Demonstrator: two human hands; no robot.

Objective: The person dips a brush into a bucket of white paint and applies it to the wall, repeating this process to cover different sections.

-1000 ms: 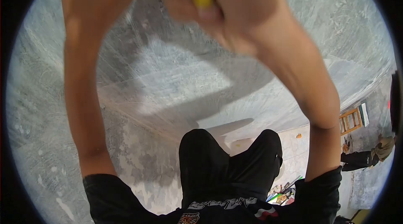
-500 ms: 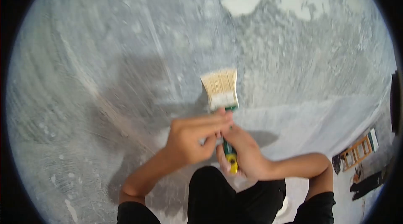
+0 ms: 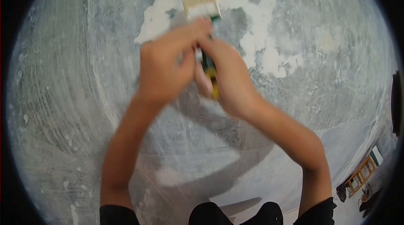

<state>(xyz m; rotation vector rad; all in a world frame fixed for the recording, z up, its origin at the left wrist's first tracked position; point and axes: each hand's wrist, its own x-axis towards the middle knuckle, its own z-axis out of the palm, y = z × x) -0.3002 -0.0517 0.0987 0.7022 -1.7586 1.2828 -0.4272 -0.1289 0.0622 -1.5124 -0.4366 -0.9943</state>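
A wide flat paintbrush (image 3: 202,5) with pale bristles and a green and yellow handle points up the wall. My right hand (image 3: 229,73) is wrapped round its handle. The fingers of my left hand (image 3: 166,62) are pressed together against the brush where the handle meets the head. Behind the bristles lies the grey wall (image 3: 122,35), with white patches (image 3: 162,14) near the brush. Motion blurs both hands a little, and they hide much of the handle.
At the lower right, a small wooden ladder (image 3: 362,176) stands by the wall's foot, with dark items on the floor near it. My knees (image 3: 208,214) show at the bottom edge. Shadows of my arms fall across the wall.
Both hands have moved up the wall with the paintbrush, which now reaches the white patches. My arms are stretched further out, and the camera view has shifted upward.
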